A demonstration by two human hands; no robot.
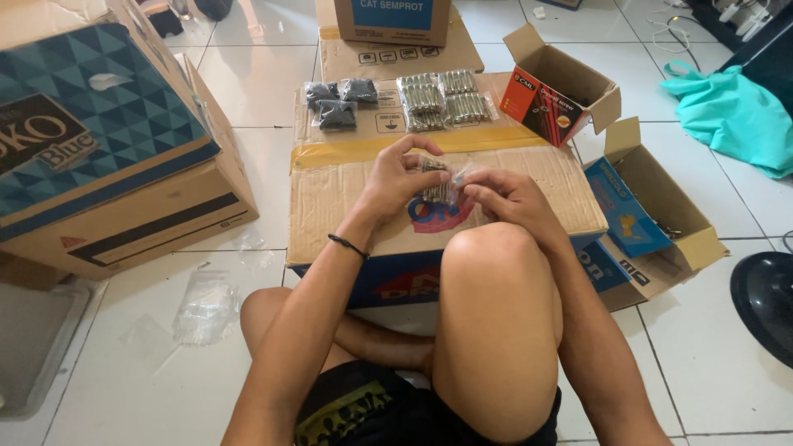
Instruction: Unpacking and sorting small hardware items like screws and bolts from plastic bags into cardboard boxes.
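Note:
My left hand (396,177) and my right hand (508,198) meet over a cardboard box (330,198) in front of my raised knee. Between them they hold a small clear plastic bag of metal screws (439,180); the left fingers pinch its top, the right fingers grip its right side. Farther back on the flattened cardboard lie filled clear bags of silvery screws (442,101) and three bags of dark small parts (337,103).
A large blue-patterned carton (99,140) stands at left. An open orange-and-black small box (552,97) and an open blue box (644,211) sit at right. Empty plastic bags (202,306) lie on the white tiled floor. A teal cloth (731,111) and a black fan base (764,301) lie at right.

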